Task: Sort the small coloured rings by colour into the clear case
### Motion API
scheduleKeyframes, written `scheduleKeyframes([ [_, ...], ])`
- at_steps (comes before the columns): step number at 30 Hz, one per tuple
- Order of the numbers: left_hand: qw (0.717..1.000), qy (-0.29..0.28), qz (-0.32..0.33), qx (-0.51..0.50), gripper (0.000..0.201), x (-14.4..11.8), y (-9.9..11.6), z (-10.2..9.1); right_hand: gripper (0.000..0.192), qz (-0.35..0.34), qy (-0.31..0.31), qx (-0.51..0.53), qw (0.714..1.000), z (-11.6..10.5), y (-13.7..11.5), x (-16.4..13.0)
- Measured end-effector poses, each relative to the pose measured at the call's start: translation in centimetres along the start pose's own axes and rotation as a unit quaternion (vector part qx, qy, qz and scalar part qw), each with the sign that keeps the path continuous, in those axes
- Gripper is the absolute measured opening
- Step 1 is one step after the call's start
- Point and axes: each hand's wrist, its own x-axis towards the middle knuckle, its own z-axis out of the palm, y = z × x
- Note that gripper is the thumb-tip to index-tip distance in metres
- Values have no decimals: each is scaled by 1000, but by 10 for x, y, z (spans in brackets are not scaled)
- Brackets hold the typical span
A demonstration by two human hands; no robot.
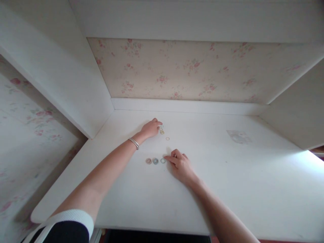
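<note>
We see a big white table (227,189) that fills most of the view. On its far right lies a small, faded grey patch (239,136). Behind the table we see wallpaper (192,71) with little pink flowers. A white slanted panel (63,77) stands at the left, and another white panel (296,114) at the right. A white board (197,18) runs along the top.

- White worktop (227,189), with a faint grey patch (239,136).
- Cream wallpaper (192,71), printed with pink roses.
- Pinkish ring (149,161), blue-grey ring (155,161), pale green ring (163,161).
- Silver bracelet (134,143).
- Black sleeve (63,233), edged with a white cuff (73,216).
</note>
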Motion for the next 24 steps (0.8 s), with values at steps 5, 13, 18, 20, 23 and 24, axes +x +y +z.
scheduleKeyframes([
  [5, 996, -43, 33, 66, 32, 16, -9, 5, 45, -6, -5, 0, 1000, -3, -1, 0],
  [13, 994, -55, 55, 73, 21, 22, -23, 3, 43, -10, 9, 9, 1000, -2, 0, -1],
  [18, 996, -47, 40, 71, 21, 13, -26, 4, 37, 1, 32, 31, 999, -1, 2, 0],
  [20, 996, -45, 37, 68, 20, 8, -24, 3, 36, 1, 38, 42, 998, 0, 3, 0],
  [23, 997, -42, 42, 57, 19, -5, -17, -2, 33, 12, 52, 62, 997, 1, 4, -1],
  [24, 997, -39, 45, 52, 19, -11, -13, -5, 33, 17, 58, 68, 996, 1, 4, 0],
])
